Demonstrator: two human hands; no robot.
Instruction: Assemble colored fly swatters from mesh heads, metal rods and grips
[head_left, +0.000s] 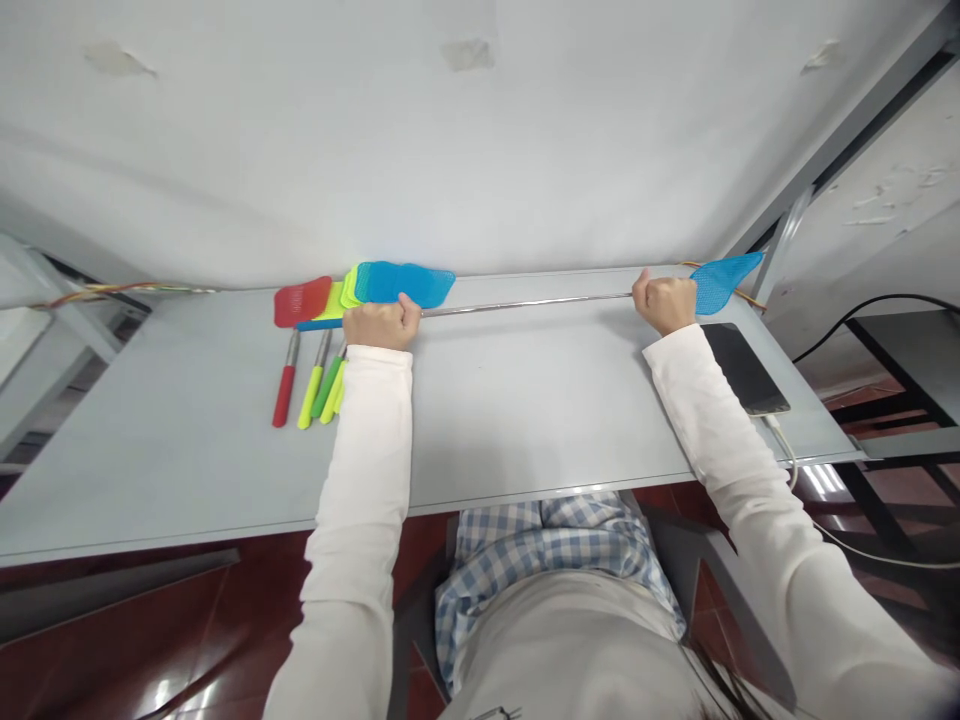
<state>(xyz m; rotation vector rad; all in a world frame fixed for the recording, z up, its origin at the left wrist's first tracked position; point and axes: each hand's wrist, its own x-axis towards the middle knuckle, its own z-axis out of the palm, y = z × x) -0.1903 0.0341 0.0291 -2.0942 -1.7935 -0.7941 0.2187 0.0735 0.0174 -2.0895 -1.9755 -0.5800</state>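
A telescopic fly swatter with a blue head stretches across above the table, its thin metal rod pulled out long. My left hand is closed round the handle end, and a blue grip pokes out to its left. Near the blue head, my right hand is wrapped round the other end of the rod. Behind and beside my left hand lie several more fly swatters: a red head, yellow-green ones and overlapping blue heads. Their red handle, yellow handle and green handle point toward me; my left arm partly covers some.
The grey table stands against a white wall. A dark phone with a white cable lies beside my right forearm. Metal frame posts rise at both ends, and a dark stool stands to the right.
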